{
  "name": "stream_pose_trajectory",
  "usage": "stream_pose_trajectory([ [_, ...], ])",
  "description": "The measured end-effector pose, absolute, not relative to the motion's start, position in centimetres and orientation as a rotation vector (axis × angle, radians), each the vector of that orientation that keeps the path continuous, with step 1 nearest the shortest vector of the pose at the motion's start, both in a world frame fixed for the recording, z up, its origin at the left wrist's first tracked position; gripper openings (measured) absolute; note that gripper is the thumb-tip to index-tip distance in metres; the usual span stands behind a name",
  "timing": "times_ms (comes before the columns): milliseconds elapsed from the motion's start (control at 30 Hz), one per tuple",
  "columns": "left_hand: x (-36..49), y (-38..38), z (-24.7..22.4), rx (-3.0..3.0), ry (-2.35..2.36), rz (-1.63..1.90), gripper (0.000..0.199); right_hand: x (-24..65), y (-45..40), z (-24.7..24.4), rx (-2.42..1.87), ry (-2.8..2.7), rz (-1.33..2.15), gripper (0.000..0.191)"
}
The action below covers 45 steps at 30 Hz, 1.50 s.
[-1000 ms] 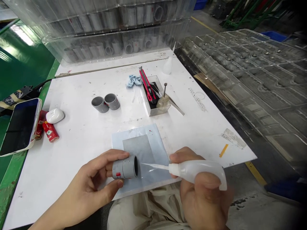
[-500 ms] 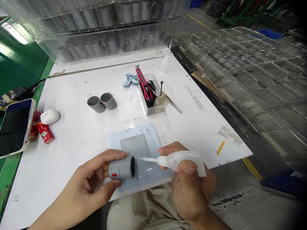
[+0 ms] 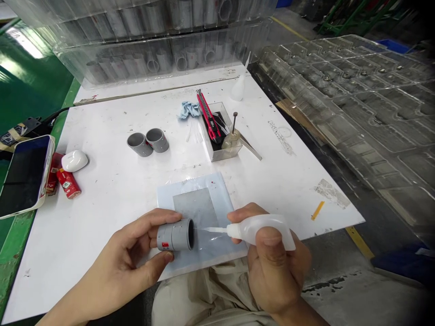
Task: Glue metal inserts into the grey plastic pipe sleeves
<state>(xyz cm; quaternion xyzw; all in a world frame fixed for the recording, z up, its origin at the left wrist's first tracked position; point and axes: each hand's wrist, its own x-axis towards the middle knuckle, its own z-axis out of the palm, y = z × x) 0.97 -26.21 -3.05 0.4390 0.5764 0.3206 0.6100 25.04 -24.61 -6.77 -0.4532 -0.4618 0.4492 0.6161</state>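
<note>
Between its fingers and thumb, my left hand (image 3: 136, 267) holds a grey cylinder (image 3: 175, 235) on its side, the open end facing right. A small red mark shows on the cylinder's wall. My right hand (image 3: 277, 267) is wrapped round a white squeeze bottle (image 3: 261, 230), whose thin nozzle points left at the cylinder's opening, with its tip just outside the rim. Below both lies a light blue sheet (image 3: 166, 197) with a grey square (image 3: 197, 206) on it. Two more grey cylinders (image 3: 140, 145) stand side by side farther back on the white table (image 3: 102, 190).
A clear box (image 3: 226, 154) holds a red cutter (image 3: 209, 117) and a small jar. Behind it stands another white bottle (image 3: 239, 88). At left are a phone (image 3: 25, 176), a white case (image 3: 74, 160) and red cylinders. Stacked trays (image 3: 118, 50) of grey cylinders line the back.
The whole view has shifted slightly, with the table's things now a little farther right. Both hands keep their holds, and the nozzle remains near the cylinder's opening.
</note>
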Motion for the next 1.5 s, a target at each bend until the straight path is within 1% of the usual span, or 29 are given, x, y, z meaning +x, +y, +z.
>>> stream_pose_trajectory([
  [167, 0.8, -26.2, -3.1, 1.01, 1.311, 0.736, 0.037, 25.2, -24.8, -6.9, -1.069, -1.077, 1.026, 0.037],
  [333, 0.8, -26.2, -3.0, 1.014, 1.336, 0.729, 0.037, 24.9, -24.3, -5.6, -1.015, -1.04, 1.052, 0.035],
  [467, 0.9, -26.4, -3.2, 1.035, 1.372, 0.791, 0.033, 24.7, -23.6, -4.7, -1.014, -0.964, 1.036, 0.039],
  [600, 0.5, -26.4, -3.7, 0.973, 1.34, 0.79, 0.036, 24.6, -23.3, -4.6, -1.023, -0.876, 0.966, 0.042],
  [733, -0.1, -25.9, -4.0, 1.12, 1.192, 0.842, 0.026, 24.9, -23.9, -4.5, -1.06, -0.902, 0.964, 0.039],
  [867, 0.1, -25.8, -3.7, 1.082, 1.226, 0.849, 0.005, 25.1, -24.8, -4.8, -1.028, -1.027, 0.988, 0.03],
  [900, 0.3, -25.9, -3.5, 1.056, 1.255, 0.854, 0.005, 25.1, -24.9, -5.0, -1.011, -1.047, 0.993, 0.031],
  [967, 0.7, -25.9, -3.3, 1.023, 1.305, 0.87, 0.013, 24.9, -25.0, -5.7, -0.987, -1.075, 1.008, 0.034],
  [1033, 0.9, -26.0, -3.2, 1.015, 1.316, 0.879, 0.016, 24.6, -24.9, -6.2, -0.989, -1.079, 1.005, 0.037],
  [1233, 1.0, -26.0, -3.4, 0.992, 1.263, 0.879, 0.012, 24.2, -24.3, -6.6, -1.01, -1.068, 0.957, 0.04],
  [1500, 0.9, -26.0, -3.3, 1.015, 1.263, 0.864, 0.011, 24.4, -24.4, -6.6, -0.996, -1.008, 1.008, 0.033],
])
